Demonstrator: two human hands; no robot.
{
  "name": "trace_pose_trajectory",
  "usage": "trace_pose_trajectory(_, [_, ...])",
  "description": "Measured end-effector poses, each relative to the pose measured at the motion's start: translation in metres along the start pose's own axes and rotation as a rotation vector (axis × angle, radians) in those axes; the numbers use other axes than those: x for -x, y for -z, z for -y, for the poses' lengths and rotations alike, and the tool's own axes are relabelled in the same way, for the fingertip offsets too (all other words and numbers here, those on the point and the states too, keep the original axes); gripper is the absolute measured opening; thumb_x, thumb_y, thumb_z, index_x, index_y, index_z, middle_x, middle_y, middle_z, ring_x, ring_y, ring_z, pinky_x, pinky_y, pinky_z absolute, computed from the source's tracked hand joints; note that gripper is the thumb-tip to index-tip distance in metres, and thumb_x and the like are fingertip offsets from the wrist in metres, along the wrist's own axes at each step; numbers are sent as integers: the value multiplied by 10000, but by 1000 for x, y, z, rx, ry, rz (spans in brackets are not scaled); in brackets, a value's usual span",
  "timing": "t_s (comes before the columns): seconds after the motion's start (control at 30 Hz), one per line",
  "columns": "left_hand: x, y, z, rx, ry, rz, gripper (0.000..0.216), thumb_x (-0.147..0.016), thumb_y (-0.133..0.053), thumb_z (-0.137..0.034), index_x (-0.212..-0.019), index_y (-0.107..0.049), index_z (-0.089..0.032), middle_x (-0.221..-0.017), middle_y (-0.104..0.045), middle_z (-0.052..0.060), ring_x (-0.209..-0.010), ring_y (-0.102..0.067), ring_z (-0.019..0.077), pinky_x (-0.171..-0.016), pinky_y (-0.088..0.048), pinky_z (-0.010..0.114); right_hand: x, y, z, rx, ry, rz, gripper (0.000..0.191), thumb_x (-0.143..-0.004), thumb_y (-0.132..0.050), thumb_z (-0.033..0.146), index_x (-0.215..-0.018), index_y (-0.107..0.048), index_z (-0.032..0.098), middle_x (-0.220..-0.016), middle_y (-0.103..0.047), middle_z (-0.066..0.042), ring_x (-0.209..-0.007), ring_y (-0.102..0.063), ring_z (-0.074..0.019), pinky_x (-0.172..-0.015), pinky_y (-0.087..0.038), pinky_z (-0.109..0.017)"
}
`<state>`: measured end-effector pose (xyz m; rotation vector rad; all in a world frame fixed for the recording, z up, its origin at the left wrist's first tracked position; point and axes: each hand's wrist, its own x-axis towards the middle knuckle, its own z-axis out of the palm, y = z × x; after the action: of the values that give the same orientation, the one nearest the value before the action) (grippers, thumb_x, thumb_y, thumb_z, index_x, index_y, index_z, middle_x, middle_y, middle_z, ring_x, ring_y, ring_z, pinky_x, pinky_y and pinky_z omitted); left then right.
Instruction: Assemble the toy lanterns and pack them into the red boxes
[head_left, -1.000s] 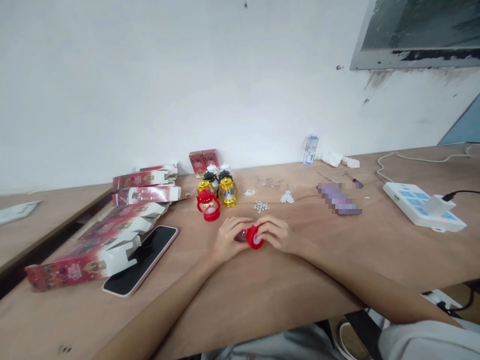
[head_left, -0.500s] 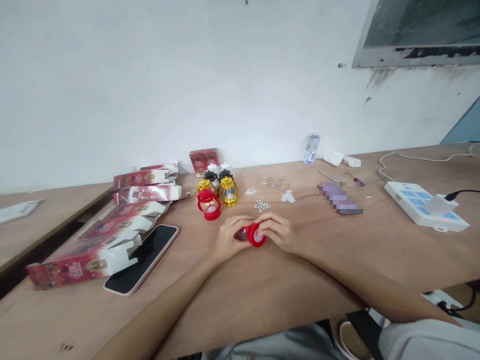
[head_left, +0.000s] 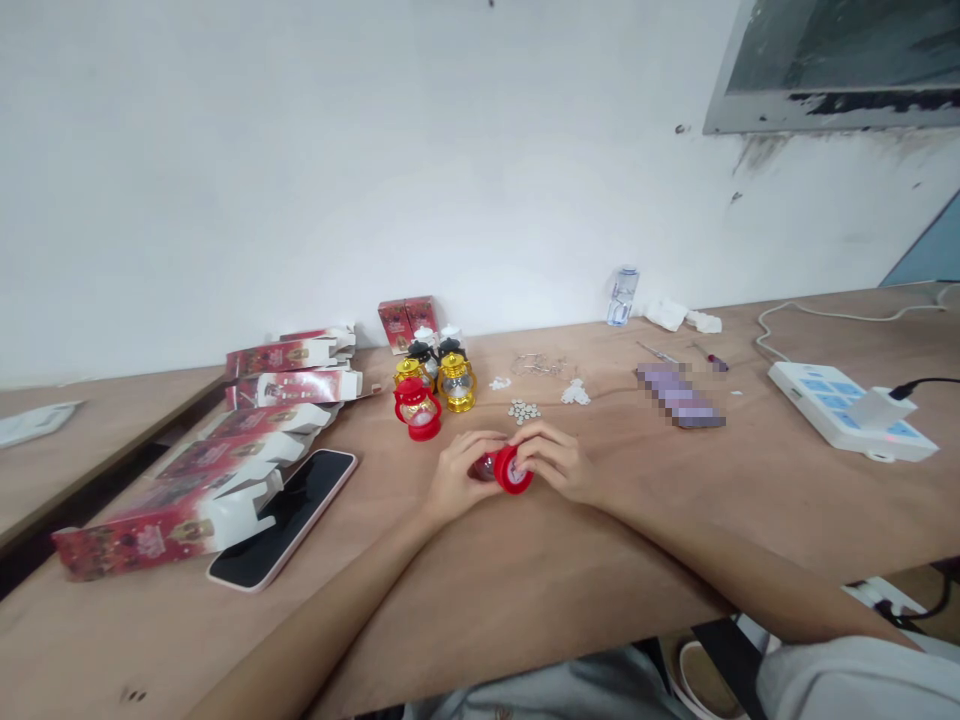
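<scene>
My left hand (head_left: 463, 472) is closed round a small red toy lantern (head_left: 511, 474), which lies tipped with its round base facing me. The fingers of my right hand (head_left: 556, 462) are curled against that base; their tips cover part of its pale underside. Just beyond my hands sits a small pile of silvery button cells (head_left: 523, 411). To the left of it, another red lantern (head_left: 418, 408) stands upright, close to gold lanterns (head_left: 457, 383), black ones and white ones behind.
Opened red boxes (head_left: 172, 520) and a phone (head_left: 285, 520) lie at the left. Behind the cells are small white pieces (head_left: 575, 392) and thin, wiry bits (head_left: 538, 365). A screwdriver (head_left: 712, 360), a bottle (head_left: 622, 296) and a power strip (head_left: 847, 410) are on the right.
</scene>
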<state>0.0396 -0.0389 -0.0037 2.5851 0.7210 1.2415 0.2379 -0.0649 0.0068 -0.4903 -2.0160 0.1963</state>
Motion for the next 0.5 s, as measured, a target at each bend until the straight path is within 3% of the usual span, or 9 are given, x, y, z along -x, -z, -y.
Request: trace_pose_trajectory(0.5, [0, 0, 0, -3, -7, -1, 313, -731, -709, -370, -964, -606, -187, -1017, -674, 111, -936, -644, 225, -804, -511, 360, -2, 2, 1, 25, -43, 37, 120, -905, -494, 201, -824, -581, 184, -925, -575, -67, -860, -583, -141, -772, -510, -283])
